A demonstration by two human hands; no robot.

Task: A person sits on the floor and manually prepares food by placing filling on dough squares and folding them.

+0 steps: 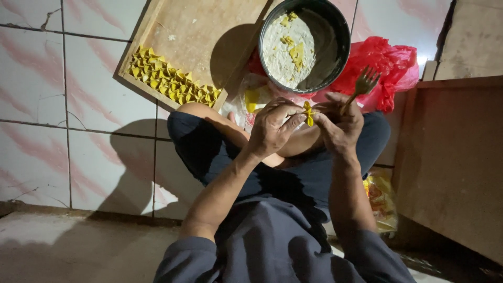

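I sit cross-legged on a tiled floor. My left hand [272,128] and my right hand [339,126] meet over my knees and pinch a small yellow dumpling wrapper [308,113] between their fingertips. My right hand also grips a fork [360,86], its tines pointing up and away. Just beyond the hands stands a dark bowl [335,31] with pale filling and a few yellow scraps inside. A wooden tray [209,31] lies to the left of the bowl, with several folded yellow dumplings [170,81] lined along its near edge.
A red plastic bag [387,65] lies under and to the right of the bowl. A brown wooden cabinet [456,162] stands at the right. A yellow packet [380,196] lies by my right thigh. Pink-veined floor tiles [63,105] spread to the left.
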